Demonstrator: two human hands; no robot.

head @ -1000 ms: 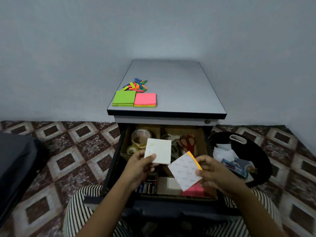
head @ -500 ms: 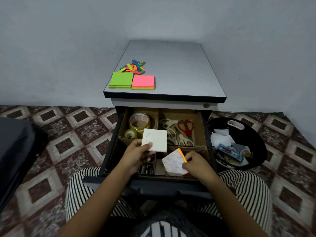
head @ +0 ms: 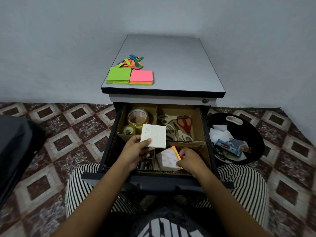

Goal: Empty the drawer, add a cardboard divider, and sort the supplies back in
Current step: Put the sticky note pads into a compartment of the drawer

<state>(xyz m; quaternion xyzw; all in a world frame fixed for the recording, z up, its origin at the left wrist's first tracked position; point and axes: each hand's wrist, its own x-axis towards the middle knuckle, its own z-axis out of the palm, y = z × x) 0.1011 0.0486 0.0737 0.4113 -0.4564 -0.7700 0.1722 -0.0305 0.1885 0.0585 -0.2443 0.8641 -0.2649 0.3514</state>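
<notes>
Head view: our right hand [head: 189, 159] clamps the orange-edged pad [head: 168, 159], now down inside the drawer [head: 204, 127] front; left hand [head: 135, 151] pinches the white pad [head: 153, 135], sorted next.

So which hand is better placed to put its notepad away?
Probably the right hand: its orange-edged white pad sits low in the front compartment; the left hand holds its white square pad higher.

Dim, even indoor light; wide-angle bending at edges, slight softness throughout.

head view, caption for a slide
Left hand holds a white notepad over the divided drawer; right hand grips an orange-edged pad in its front compartment.
</notes>
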